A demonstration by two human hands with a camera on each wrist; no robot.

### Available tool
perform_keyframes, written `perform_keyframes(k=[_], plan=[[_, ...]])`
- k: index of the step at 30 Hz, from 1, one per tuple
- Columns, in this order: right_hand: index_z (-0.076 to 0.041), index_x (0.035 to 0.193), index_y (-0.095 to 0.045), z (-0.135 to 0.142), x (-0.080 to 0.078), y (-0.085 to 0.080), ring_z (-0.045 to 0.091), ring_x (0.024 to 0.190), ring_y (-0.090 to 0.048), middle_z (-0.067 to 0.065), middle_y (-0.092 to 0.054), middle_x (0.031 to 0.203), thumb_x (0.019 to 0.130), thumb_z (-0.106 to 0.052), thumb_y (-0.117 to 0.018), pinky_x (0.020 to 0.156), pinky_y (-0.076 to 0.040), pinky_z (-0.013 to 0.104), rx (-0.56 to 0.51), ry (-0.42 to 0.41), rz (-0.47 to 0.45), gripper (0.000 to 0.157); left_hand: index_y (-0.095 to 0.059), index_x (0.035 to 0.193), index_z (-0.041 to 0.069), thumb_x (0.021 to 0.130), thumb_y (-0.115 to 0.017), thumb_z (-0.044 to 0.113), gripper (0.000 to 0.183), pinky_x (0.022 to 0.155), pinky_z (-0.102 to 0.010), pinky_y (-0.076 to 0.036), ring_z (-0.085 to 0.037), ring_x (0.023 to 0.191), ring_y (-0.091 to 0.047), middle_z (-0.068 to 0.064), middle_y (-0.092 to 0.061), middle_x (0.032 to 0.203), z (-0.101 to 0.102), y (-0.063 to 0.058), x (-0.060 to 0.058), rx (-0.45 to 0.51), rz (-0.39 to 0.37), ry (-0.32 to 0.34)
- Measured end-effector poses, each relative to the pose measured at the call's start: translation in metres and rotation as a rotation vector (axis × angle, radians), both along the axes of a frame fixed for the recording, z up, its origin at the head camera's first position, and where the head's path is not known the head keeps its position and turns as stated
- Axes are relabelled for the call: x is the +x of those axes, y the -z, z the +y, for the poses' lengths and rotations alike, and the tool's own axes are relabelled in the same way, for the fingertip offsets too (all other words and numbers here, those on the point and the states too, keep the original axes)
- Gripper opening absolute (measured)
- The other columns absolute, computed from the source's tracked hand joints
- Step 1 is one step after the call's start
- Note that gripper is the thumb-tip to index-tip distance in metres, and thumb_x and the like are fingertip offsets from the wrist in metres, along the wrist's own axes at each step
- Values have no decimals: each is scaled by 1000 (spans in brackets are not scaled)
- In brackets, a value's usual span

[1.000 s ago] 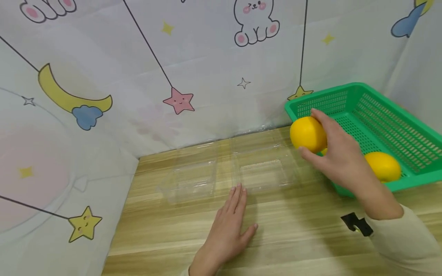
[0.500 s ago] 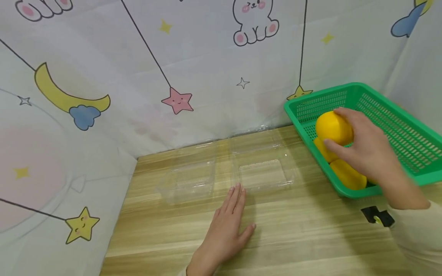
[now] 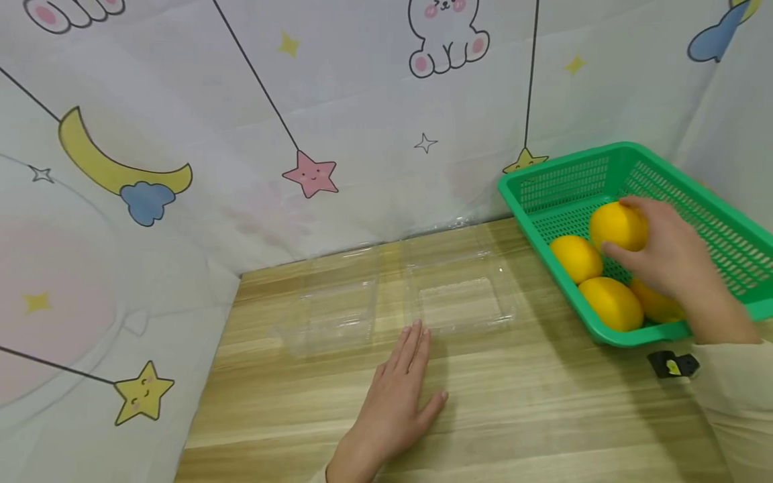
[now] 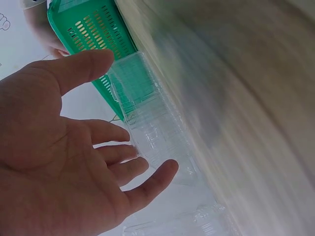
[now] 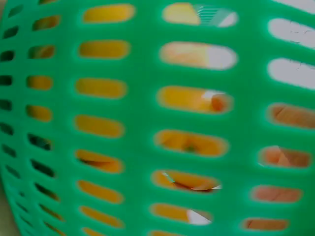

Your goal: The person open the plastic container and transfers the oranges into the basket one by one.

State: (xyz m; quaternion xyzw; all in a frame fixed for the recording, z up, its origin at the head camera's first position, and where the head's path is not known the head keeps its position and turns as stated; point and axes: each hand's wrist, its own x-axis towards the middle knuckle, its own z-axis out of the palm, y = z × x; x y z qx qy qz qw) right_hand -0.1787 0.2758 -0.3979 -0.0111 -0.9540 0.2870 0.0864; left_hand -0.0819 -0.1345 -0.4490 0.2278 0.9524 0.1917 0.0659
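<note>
My right hand [image 3: 673, 248] grips a yellow-orange fruit, apparently an orange [image 3: 617, 227], inside the green basket [image 3: 546, 265]. Thumb and fingers are on opposite sides of it. Several more oranges [image 3: 611, 304] lie at the basket's near left end. In the right wrist view, the basket's slotted wall [image 5: 142, 113] fills the picture, with fruit and fingers partly visible through the slots. My left hand [image 3: 395, 396] has its fingers extended, fingertips at the front edge of a clear plastic box [image 3: 459, 302]. Whether they touch it I cannot tell.
A second clear plastic box [image 3: 338, 315] stands left of the first; both are on the wood-patterned table [image 3: 290, 409]. A printed cloth [image 3: 362, 121] hangs along the back and left. A black strap piece [image 3: 673, 364] is by the right sleeve.
My right hand has carried the orange rightward from the basket's left rim to over its inside. More fruit in the basket has come into view. The left hand has stayed in place.
</note>
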Motion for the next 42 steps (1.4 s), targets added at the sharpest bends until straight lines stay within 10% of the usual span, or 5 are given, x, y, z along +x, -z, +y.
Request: perform_keyframes(k=[42], plan=[[12,163,4,28,-16,21,71,137,-19,49,-6,160,113,-38,-41,104,-27,82,14,-135,-383,83,-17,170,6,103,-70,38,91,117,-64,-40,-30,165,-12,-9,-7,179,3,-1,-1,-23,2,4]])
